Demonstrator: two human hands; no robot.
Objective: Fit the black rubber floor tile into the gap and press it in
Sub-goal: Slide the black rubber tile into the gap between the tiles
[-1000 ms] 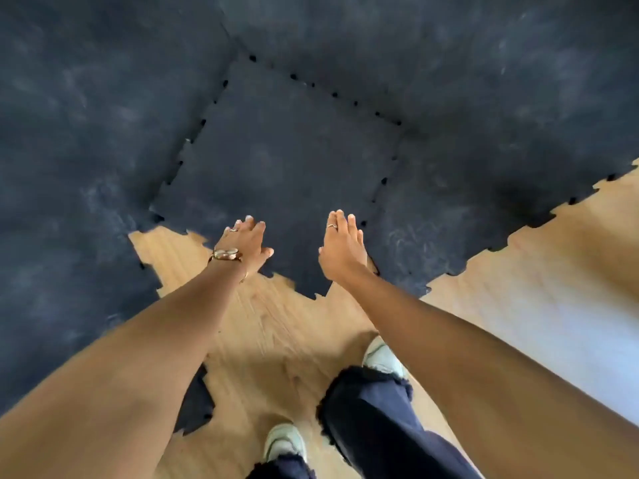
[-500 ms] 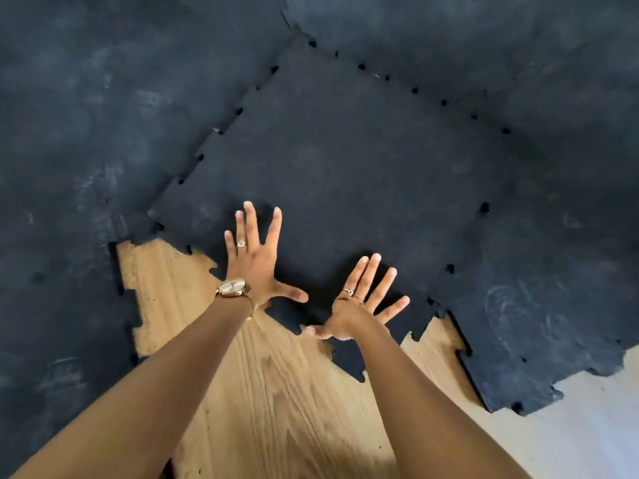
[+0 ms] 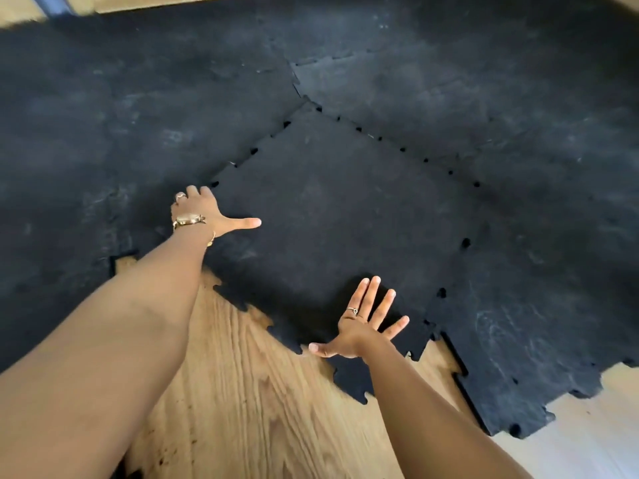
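Note:
The black rubber floor tile [image 3: 339, 216] with jigsaw-toothed edges lies in the gap between the laid black mats [image 3: 103, 133]. Small dark holes show along its left and far seams. My left hand [image 3: 207, 212], with a watch on the wrist, rests on the tile's left seam, thumb stretched out to the right and fingers bent down onto the joint. My right hand [image 3: 363, 323] lies flat with fingers spread on the tile's near corner. Neither hand holds anything.
Bare wooden floor [image 3: 242, 392] shows below the tile's near toothed edge. Another mat [image 3: 536, 323] borders the tile on the right, its toothed edge ending at a pale floor strip. A grey bar [image 3: 52, 5] and wood show at the top left.
My left hand has slid from the tile's near edge up to its left seam. The right hand stays spread on the near corner. The view has shifted back and shows more mat beyond.

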